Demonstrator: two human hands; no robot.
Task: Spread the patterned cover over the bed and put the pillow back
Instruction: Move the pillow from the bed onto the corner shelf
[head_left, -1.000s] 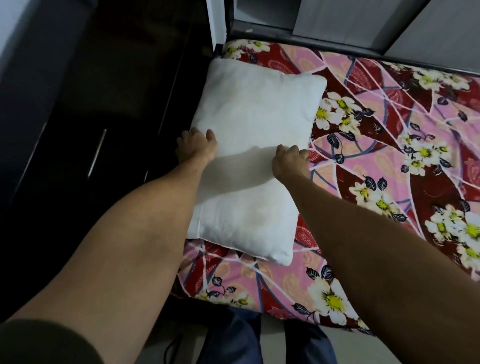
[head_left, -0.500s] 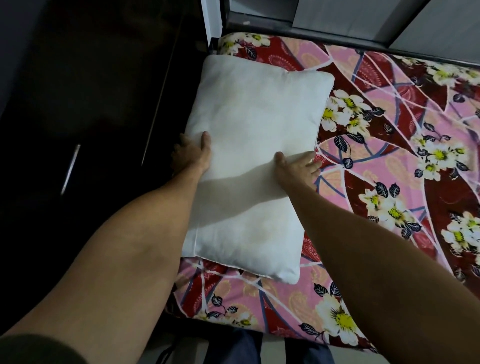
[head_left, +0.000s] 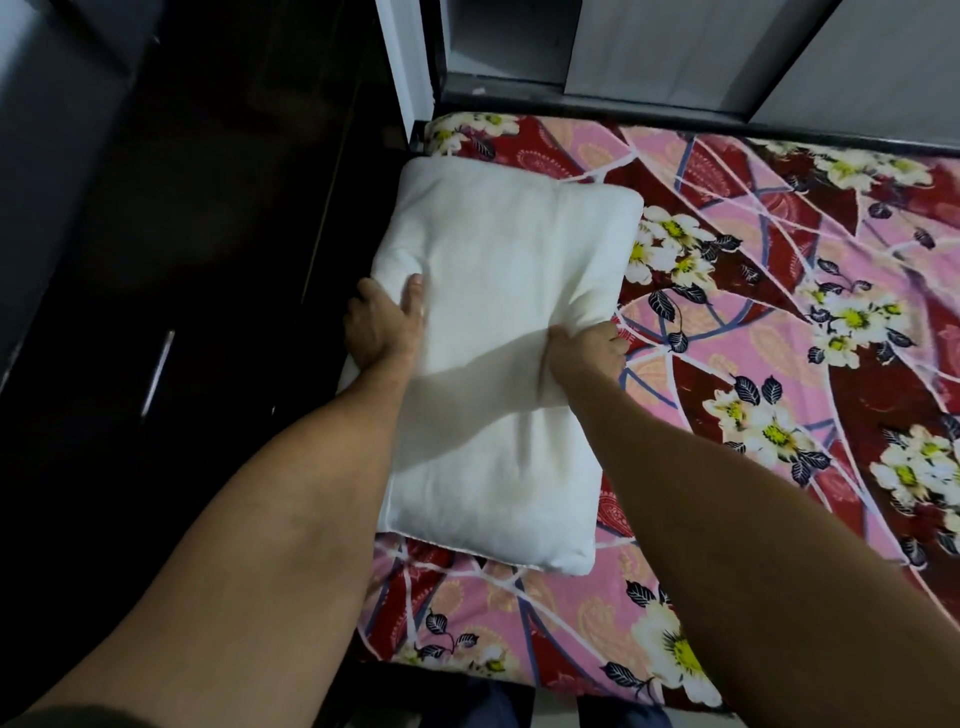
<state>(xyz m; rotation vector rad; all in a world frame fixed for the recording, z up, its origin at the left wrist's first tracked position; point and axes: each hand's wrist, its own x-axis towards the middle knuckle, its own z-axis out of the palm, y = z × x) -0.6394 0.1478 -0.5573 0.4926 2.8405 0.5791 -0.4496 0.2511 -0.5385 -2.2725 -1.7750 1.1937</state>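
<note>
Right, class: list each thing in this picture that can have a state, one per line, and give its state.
Patterned cover: spread flat over the bed.
Pillow: lying on the cover at the bed's left end, creased where it is gripped.
Left hand: closed on the pillow's left edge.
Right hand: closed on the pillow's right edge, bunching the fabric.

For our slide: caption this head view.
Both hands grip a white pillow on the floral cover.

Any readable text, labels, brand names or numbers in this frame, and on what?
None. The white pillow shows no tag or print, the patterned cover carries only flowers and leaves, and the dark cabinet beside the bed shows no markings.
</note>
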